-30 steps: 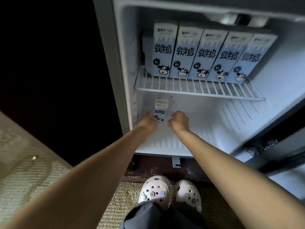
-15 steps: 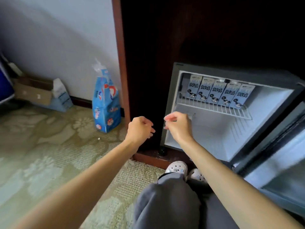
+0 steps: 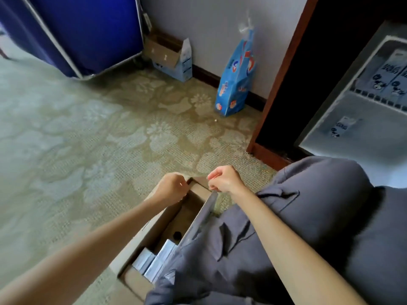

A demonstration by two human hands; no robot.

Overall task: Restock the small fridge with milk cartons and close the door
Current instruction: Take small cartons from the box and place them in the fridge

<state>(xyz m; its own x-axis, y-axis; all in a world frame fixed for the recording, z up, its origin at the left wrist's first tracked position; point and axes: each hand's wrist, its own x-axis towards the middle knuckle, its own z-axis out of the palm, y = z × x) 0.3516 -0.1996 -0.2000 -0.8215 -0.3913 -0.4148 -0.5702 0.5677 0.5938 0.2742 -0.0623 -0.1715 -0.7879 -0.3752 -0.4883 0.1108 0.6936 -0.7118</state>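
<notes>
Woven floral carpet (image 3: 88,150) beneath oblong brown cardboard box (image 3: 149,234)

Carpet (image 3: 110,139), 9 o'clock: woven pile, rough and nubby, matt.
Open box (image 3: 149,236), 6 o'clock: plain brown cardboard, matt, raw-cut edges.
Milk cartons (image 3: 164,255), inside the box: coated paperboard, smooth, faint sheen.
Trousers (image 3: 308,216), 4 o'clock: grey woven cloth, matt, softly creased.
Bag (image 3: 236,84), 1 o'clock: printed plastic film, glossy, crinkled at the top.
Cart (image 3: 88,25), 11 o'clock: blue cloth, matt.
Frame tube (image 3: 110,67), under the cart cloth: bare metal, smooth, dull shine.
Cabinet edge (image 3: 284,69), 2 o'clock: reddish wood, smooth, satin finish.
Fridge (image 3: 374,146), 3 o'clock: white plastic liner, smooth; blurred.
</notes>
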